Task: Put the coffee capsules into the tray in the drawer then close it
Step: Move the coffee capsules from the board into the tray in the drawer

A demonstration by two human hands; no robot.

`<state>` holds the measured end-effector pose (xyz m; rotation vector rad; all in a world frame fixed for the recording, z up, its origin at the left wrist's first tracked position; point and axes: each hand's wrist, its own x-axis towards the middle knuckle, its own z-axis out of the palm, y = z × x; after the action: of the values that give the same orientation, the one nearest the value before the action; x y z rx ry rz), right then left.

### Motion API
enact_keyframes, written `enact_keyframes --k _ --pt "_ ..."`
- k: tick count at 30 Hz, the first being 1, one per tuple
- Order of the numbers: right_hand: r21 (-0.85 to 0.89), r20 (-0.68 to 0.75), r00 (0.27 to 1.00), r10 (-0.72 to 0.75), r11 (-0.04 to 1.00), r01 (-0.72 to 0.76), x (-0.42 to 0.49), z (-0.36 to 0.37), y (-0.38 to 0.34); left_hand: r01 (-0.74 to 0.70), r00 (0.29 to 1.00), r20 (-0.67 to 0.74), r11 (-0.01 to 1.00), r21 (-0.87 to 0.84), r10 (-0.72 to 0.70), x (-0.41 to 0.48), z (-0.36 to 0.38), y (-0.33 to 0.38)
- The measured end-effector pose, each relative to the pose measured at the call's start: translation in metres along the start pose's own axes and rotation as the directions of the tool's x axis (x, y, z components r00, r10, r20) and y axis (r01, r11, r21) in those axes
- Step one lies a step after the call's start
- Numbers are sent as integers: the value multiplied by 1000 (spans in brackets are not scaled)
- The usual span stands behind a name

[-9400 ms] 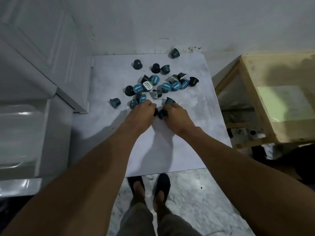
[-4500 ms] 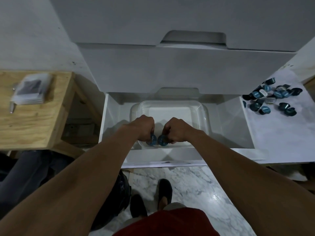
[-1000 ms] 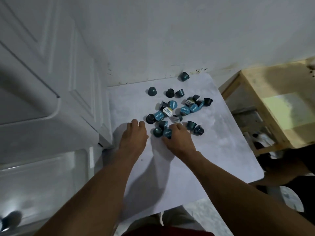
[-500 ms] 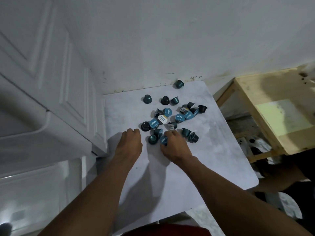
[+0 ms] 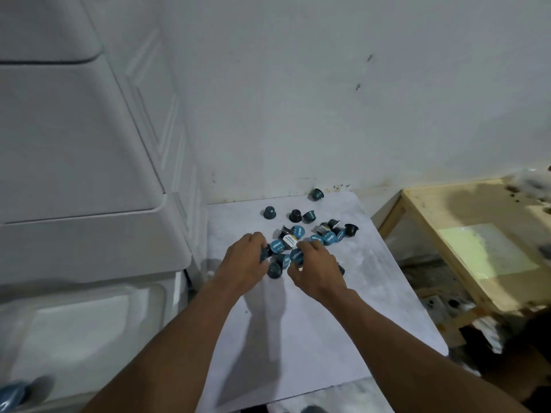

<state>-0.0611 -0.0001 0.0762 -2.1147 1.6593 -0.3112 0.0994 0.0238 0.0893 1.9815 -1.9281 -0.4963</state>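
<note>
- While both bare forearms reach out over the pale grey marbled desk (image 5: 298, 338), the left grip (image 5: 244, 260) has its fingers curled round a dark capsule (image 5: 264, 253) at the near-left edge of the heap.
- Just to its right, the right grip (image 5: 316, 269) pinches a teal-lidded capsule (image 5: 296, 256) between thumb and fingers, with the round printed lid tilted toward the camera.
- Between the two grips a loose capsule (image 5: 274, 270) lies on the desk, close to both.
- Small dark plastic coffee capsules (image 5: 328, 236) with teal foil lids lie in a scattered heap on the far half of the desk. Some are on their sides and some are lid-down.
- One white-lidded capsule (image 5: 288, 240) sits in the heap just beyond the grips.
- A few capsules stand apart on the far side, and a lone capsule (image 5: 316, 194) lies at the desk's far edge, near the white wall (image 5: 298, 99).
- Left of the desk stands a white drawer cabinet (image 5: 89, 144). At near left a clear plastic tray (image 5: 143, 289) shows low beside the desk.
- A blurred teal shape sits at the near-left corner. I cannot tell what it is.
- To the right, well apart from the capsules, is a bare wooden table (image 5: 432, 210) with a pale yellow-green sheet (image 5: 489, 251) on top.
</note>
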Motion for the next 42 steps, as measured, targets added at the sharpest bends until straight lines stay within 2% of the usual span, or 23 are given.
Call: enact_keyframes --k 4,11,23,26,31,34,38,42 --pt "1 -96 987 -127 992 128 -18 -18 -5 -11 997 -79 1000 -29 9 -23 -16 8" --pt "141 -159 947 -280 943 303 -67 -34 -24 19 968 -246 996 -84 -40 -93 -40 26" --pt "213 -121 872 -475 845 490 -133 3 -122 166 899 -411 986 -1 -152 -216 -84 -24" --pt "195 -115 855 -506 832 519 -140 19 -153 203 875 -444 979 -24 -192 -239 -97 -47" --pt "183 -98 831 -548 811 556 -146 58 -212 247 880 -417 969 -8 -227 -264 -125 -111" --pt "226 -96 855 -509 825 517 -150 83 -250 235 894 -391 972 -3 -217 -275 -143 -150" --pt "190 -68 878 -474 858 478 -154 112 -290 185 909 -379 983 -1 -172 -283 -163 -198" --pt "189 -64 916 -395 897 400 -156 126 -310 139 948 -287 990 -2 -134 -280 -173 -232"
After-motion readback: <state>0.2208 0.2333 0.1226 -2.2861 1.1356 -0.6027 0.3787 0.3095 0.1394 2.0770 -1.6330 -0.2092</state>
